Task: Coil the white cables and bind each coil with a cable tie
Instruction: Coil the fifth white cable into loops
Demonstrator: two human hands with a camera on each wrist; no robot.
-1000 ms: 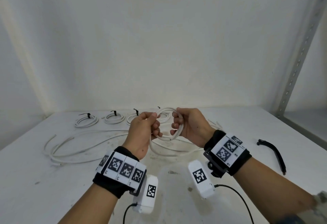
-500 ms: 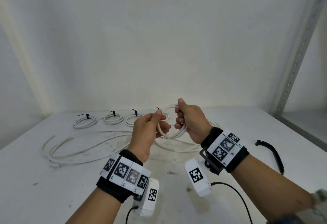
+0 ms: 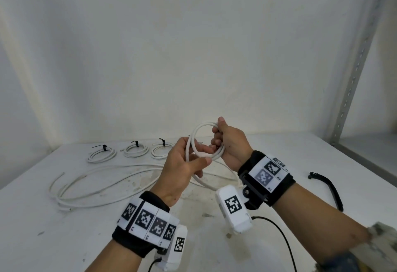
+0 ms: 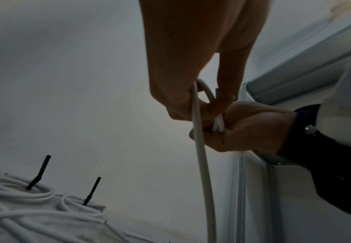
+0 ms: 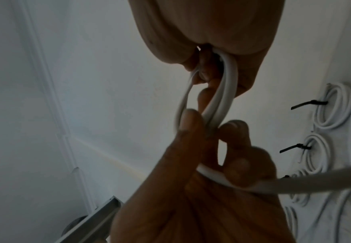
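Note:
A white cable coil [image 3: 204, 140] is held upright above the table between both hands. My right hand [image 3: 231, 147] grips its right side with curled fingers, the thumb on top. My left hand [image 3: 182, 164] pinches the coil's left strand between thumb and fingers. The wrist views show the same coil [image 5: 222, 98] and the cable's loose tail [image 4: 201, 164] running down from the left hand [image 4: 181, 92]. The tail joins the loose white cable [image 3: 96, 186] spread over the table. Bound coils [image 3: 102, 154] with black cable ties [image 3: 104, 147] lie along the back.
A black cable tie [image 3: 328, 188] lies on the white table [image 3: 64, 239] to the right. A perforated metal upright [image 3: 354, 67] stands at the right edge, with a lower shelf beside it. A white wall closes off the back.
Both hands have lifted the coil higher off the table. The right hand has risen with the coil standing more upright, and the left hand has slid along the strand.

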